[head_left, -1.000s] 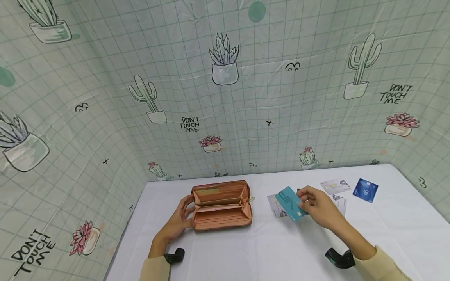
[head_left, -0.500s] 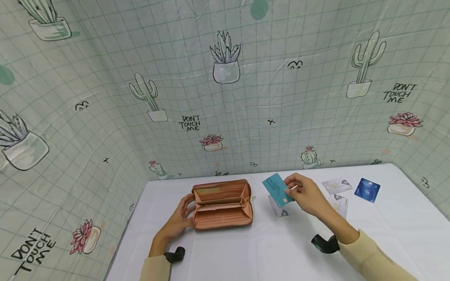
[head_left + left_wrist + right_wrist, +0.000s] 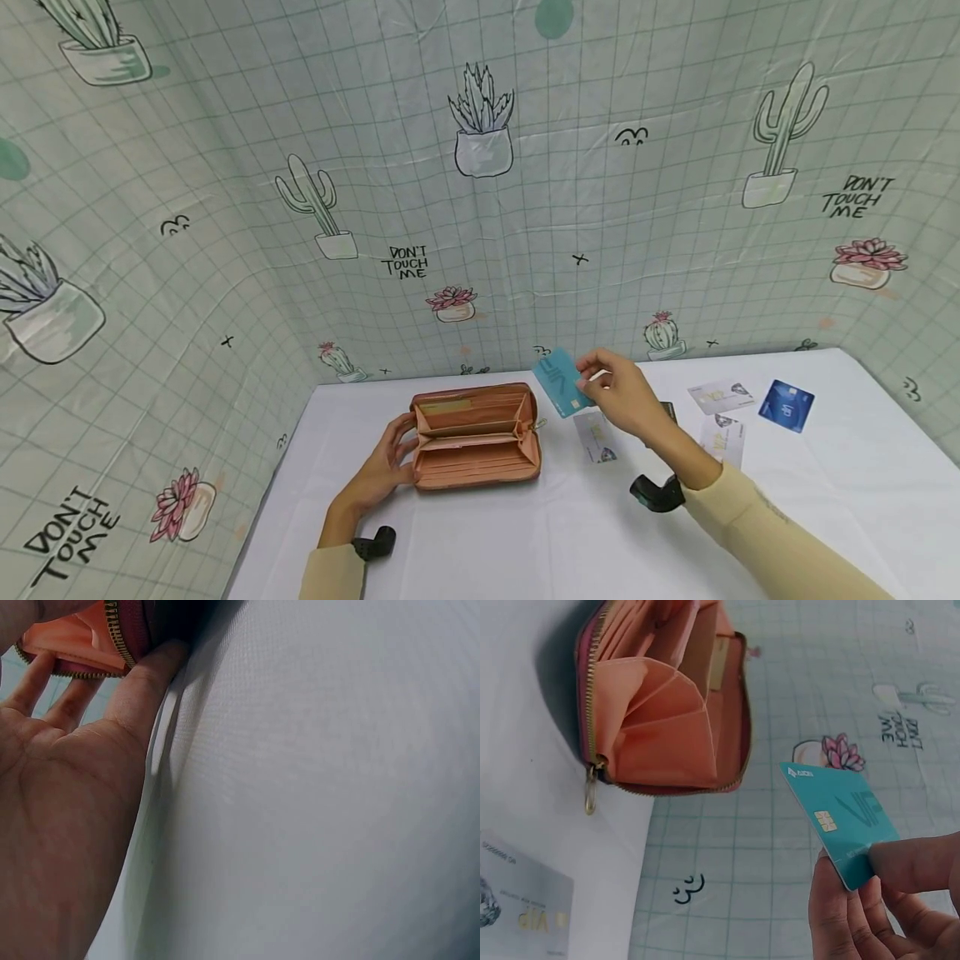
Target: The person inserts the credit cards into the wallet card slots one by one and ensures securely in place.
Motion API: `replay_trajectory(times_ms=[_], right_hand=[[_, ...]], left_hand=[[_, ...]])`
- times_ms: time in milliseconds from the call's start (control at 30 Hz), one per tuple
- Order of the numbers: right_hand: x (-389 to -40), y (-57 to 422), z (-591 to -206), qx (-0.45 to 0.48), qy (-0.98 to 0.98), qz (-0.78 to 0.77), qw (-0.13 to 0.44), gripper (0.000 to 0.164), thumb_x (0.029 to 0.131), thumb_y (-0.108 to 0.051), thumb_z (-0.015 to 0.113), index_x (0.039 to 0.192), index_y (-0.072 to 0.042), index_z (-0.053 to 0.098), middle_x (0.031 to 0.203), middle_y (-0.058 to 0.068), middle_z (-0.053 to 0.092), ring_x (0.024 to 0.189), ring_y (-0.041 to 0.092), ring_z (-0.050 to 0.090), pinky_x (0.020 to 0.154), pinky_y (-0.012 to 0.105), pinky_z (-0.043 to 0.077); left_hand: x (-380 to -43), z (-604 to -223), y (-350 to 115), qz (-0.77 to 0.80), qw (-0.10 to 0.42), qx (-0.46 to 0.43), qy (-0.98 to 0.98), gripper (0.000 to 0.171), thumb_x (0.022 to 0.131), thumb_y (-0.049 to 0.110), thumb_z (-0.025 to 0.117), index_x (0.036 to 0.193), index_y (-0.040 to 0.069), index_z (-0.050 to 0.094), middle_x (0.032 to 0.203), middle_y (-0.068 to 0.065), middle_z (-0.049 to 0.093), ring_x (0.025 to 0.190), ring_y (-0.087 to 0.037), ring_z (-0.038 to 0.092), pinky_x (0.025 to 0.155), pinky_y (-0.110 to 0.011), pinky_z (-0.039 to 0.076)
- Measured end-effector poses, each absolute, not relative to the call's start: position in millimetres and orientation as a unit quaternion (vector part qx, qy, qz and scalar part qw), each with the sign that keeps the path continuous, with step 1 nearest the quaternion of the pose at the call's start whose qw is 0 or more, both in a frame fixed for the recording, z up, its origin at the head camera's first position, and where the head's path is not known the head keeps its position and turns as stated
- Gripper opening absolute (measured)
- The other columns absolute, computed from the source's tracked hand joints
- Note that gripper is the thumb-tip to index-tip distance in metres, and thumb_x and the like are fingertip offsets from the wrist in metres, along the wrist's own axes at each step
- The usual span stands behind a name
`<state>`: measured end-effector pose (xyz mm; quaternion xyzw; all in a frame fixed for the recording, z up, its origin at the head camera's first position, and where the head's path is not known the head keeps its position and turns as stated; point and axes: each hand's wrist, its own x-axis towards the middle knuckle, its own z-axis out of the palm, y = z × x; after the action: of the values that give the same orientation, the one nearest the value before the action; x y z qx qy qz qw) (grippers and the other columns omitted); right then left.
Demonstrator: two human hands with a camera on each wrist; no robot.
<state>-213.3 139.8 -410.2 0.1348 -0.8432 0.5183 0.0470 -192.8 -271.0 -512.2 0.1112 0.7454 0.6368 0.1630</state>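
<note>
An orange-brown zip-around wallet stands unzipped on the table, its compartments spread upward. My left hand grips the wallet's left end, thumb at the front and fingers round the back. In the left wrist view that hand is by the brass zipper. Right of the wallet and raised above the table, my right hand pinches a teal chip card by one edge between thumb and fingers. The right wrist view shows the card apart from the wallet, its chip visible.
A silver VIP card lies below the raised teal card. Two more VIP cards and a blue card lie farther right. A dark item is partly hidden by the right wrist. A cactus-print cloth hangs behind the table.
My right hand has lifted the teal card and carried it left and away from me, toward the wallet's right end. The left hand and wallet stay in place.
</note>
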Motion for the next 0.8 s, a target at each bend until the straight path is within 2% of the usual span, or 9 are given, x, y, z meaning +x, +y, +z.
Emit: replay_trajectory(times_ms=[300, 567, 800], right_hand=[[-227, 120, -406, 0.158, -0.836, 0.521, 0.072, 0.014, 0.100, 0.004, 0.063, 0.113, 0.008, 0.066, 0.101, 0.019, 0.067, 0.087, 0.030, 0.070, 0.071, 0.035, 0.051], [-238, 102, -410, 0.187, -0.831, 0.518, 0.084, 0.013, 0.099, 0.006, 0.065, 0.112, 0.007, 0.067, 0.100, 0.018, 0.068, 0.094, 0.033, 0.067, 0.085, 0.046, 0.054], [-244, 88, -414, 0.209, -0.820, 0.524, 0.094, 0.012, 0.097, 0.008, 0.067, 0.109, 0.005, 0.068, 0.100, 0.018, 0.069, 0.092, 0.034, 0.069, 0.081, 0.046, 0.057]], left_hand=[[-193, -514, -272, 0.644, 0.166, 0.111, 0.739, 0.103, 0.088, -0.004, 0.073, 0.167, 0.005, 0.008, 0.174, -0.023, 0.007, 0.158, -0.050, 0.012, 0.121, -0.069, 0.020], [-194, -516, -273, 0.644, 0.164, 0.118, 0.738, 0.102, 0.088, -0.002, 0.074, 0.167, 0.004, 0.008, 0.174, -0.023, 0.007, 0.158, -0.050, 0.012, 0.121, -0.071, 0.018], [-194, -516, -274, 0.642, 0.164, 0.125, 0.739, 0.102, 0.089, 0.000, 0.074, 0.167, 0.004, 0.008, 0.174, -0.023, 0.007, 0.157, -0.051, 0.013, 0.120, -0.067, 0.024]])
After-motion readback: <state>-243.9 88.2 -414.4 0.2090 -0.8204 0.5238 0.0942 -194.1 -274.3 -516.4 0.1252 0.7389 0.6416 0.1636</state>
